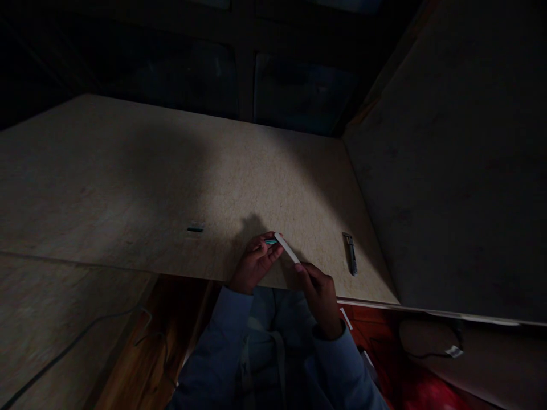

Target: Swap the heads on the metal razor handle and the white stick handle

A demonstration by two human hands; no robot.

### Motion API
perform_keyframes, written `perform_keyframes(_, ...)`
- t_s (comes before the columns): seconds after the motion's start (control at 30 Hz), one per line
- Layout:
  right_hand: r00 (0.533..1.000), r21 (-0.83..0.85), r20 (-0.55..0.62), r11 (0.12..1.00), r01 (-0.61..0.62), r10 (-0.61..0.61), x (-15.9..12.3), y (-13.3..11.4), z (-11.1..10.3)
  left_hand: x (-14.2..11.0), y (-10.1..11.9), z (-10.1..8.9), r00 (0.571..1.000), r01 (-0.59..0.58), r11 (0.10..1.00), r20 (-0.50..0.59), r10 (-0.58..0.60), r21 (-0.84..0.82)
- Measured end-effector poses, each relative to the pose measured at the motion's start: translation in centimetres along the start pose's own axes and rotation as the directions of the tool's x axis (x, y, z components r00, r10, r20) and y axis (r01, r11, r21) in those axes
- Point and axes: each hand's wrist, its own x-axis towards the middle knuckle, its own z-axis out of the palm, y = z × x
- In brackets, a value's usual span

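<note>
Both my hands meet over the near edge of a pale chipboard table (171, 182). My left hand (255, 265) is closed in a pinch on the upper end of a thin white strip (287, 248), with something small and teal (270, 241) at its fingertips. My right hand (318, 293) pinches the strip's lower end. The strip slants down to the right between them. My sleeves are light blue.
A grey utility knife (350, 253) lies on the board right of my hands. A small dark teal piece (195, 229) lies to the left. A chipboard panel (448, 159) stands upright on the right. A cable (77, 341) runs across the lower board at left.
</note>
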Motion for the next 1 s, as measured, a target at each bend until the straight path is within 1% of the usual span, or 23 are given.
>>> perform_keyframes(0.13,1.0,-0.004,-0.026,1.0,0.004,-0.004,-0.4,0.0,0.2,0.0,0.0,0.2,0.999,-0.003,1.0,-0.054,0.004,0.011)
perform_keyframes(0.3,0.997,0.026,0.065,0.999,0.031,-0.033,-0.7,-0.4,0.6,-0.1,-0.1,0.2,0.999,-0.027,0.999,-0.018,0.027,0.024)
perform_keyframes(0.47,1.0,0.012,0.023,1.0,0.004,-0.005,-0.3,0.0,0.4,-0.1,-0.1,0.0,1.0,-0.004,0.999,-0.013,0.004,0.033)
perform_keyframes(0.6,1.0,0.008,-0.014,1.0,0.004,-0.004,-0.2,0.5,-0.1,-0.2,0.0,0.1,0.999,-0.019,1.0,-0.029,0.019,0.021)
perform_keyframes(0.73,0.999,-0.013,-0.046,1.0,-0.002,0.001,-0.4,0.2,-0.3,-0.1,-0.1,0.2,0.999,-0.012,1.0,-0.044,0.013,0.028)
perform_keyframes(0.83,0.998,0.007,-0.065,1.0,-0.002,0.003,-0.6,-0.1,-0.1,0.0,-0.2,0.0,0.999,-0.023,1.0,-0.034,0.024,0.02)
perform_keyframes(0.9,0.998,0.032,-0.057,0.999,-0.01,0.012,-0.7,-0.2,0.2,0.0,-0.2,0.1,0.999,-0.028,0.999,-0.022,0.028,0.017)
perform_keyframes(1.0,1.0,0.061,-0.002,0.998,-0.021,0.021,-0.9,-0.4,0.8,-0.1,-0.2,0.2,1.0,-0.021,0.999,-0.002,0.022,0.025)
